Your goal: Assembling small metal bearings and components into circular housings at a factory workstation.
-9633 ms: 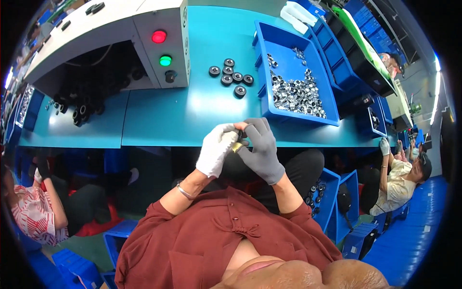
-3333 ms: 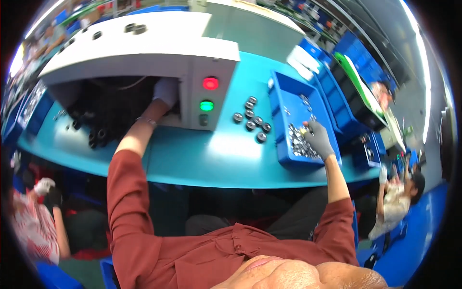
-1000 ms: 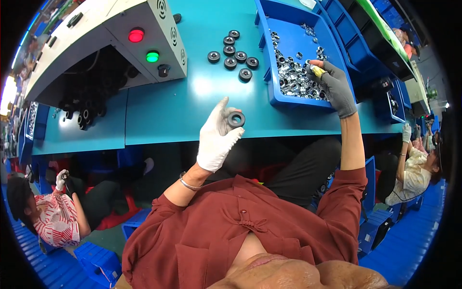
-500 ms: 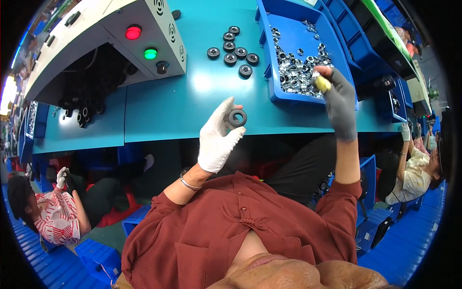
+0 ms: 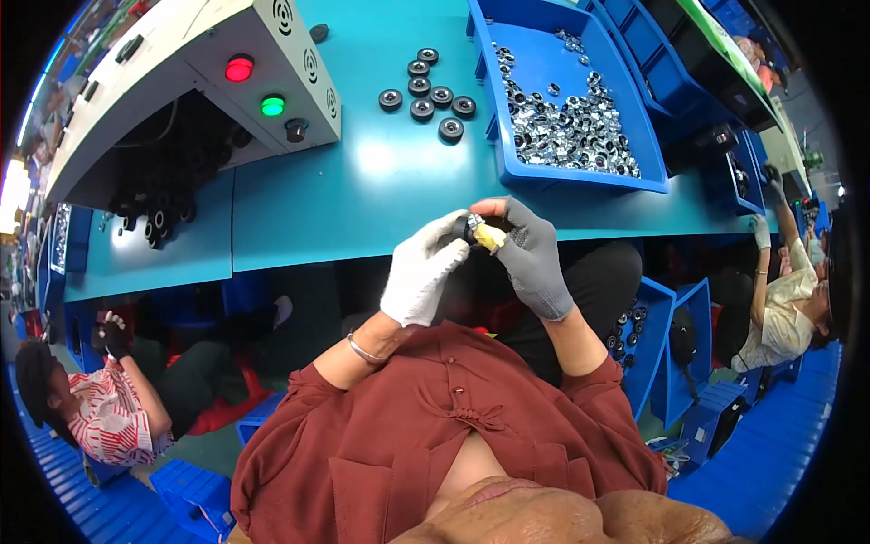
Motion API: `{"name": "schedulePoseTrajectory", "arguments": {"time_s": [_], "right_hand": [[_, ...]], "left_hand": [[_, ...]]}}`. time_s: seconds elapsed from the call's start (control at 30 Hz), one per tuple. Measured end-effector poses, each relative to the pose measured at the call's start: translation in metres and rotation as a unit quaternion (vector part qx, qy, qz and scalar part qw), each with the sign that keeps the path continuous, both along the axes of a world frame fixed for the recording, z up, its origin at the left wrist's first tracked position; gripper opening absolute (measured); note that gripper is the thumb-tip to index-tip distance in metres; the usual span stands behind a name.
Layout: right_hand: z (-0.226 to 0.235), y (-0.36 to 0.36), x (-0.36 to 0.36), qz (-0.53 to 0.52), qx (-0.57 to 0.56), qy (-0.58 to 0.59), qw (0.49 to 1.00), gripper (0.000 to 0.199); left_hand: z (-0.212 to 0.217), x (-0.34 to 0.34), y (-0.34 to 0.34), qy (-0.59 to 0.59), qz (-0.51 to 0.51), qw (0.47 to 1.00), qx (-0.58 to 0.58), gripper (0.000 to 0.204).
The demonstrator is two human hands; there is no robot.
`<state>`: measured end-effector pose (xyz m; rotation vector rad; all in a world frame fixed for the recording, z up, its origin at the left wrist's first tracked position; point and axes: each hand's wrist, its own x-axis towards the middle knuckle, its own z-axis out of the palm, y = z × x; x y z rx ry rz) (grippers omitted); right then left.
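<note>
In front of my chest, just off the table's near edge, both hands meet. My left hand [image 5: 415,279], in a white glove, pinches a small black rubber tyre [image 5: 461,228], seen nearly edge-on and partly covered by the fingers. My right hand [image 5: 533,263], in a grey glove with a bare fingertip, grips a shiny silver wheel hub [image 5: 474,220] against the tyre's right side. A yellow wrap [image 5: 490,238] covers a digit of the right hand. How far the hub sits inside the tyre is hidden. Beyond lies a blue tray [image 5: 580,181] holding many similar hubs [image 5: 571,131].
Several finished-looking wheels [image 5: 421,109] lie on the teal table [image 5: 362,199]. At left stands a pale machine [image 5: 304,91] with red and green lights, dark tyres [image 5: 161,218] heaped beneath. A blue crate [image 5: 649,337] holds wheels low at right. Co-workers sit on both sides.
My right hand has come from the hub tray down and left to my left hand, bringing the hub against the tyre. The tyre has turned from face-on to nearly edge-on.
</note>
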<state>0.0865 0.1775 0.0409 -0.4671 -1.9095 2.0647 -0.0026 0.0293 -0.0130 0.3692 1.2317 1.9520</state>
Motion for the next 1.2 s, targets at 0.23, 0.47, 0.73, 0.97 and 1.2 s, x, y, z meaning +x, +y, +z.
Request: {"name": "schedulePoseTrajectory", "arguments": {"time_s": [0.23,0.47,0.73,0.97,1.2], "right_hand": [[-0.001,0.008,0.005,-0.016,-0.029,0.031,0.999,0.025],[-0.004,0.017,0.027,-0.069,-0.196,0.096,0.973,0.029],[-0.016,0.011,0.039,-0.091,-0.194,0.054,0.975,0.03],[-0.012,0.005,0.035,-0.089,-0.154,0.031,0.983,0.03],[-0.009,0.008,0.026,-0.09,-0.107,0.034,0.99,0.029]], "left_hand": [[0.006,-0.004,0.001,-0.127,-0.037,0.986,0.101,0.05],[-0.002,-0.01,0.003,-0.424,-0.104,0.844,0.311,0.047],[0.0,-0.005,0.008,-0.351,-0.082,0.896,0.259,0.053],[0.001,-0.004,0.007,-0.294,-0.083,0.925,0.226,0.062],[-0.007,0.0,0.007,-0.337,-0.092,0.907,0.234,0.062]]}}
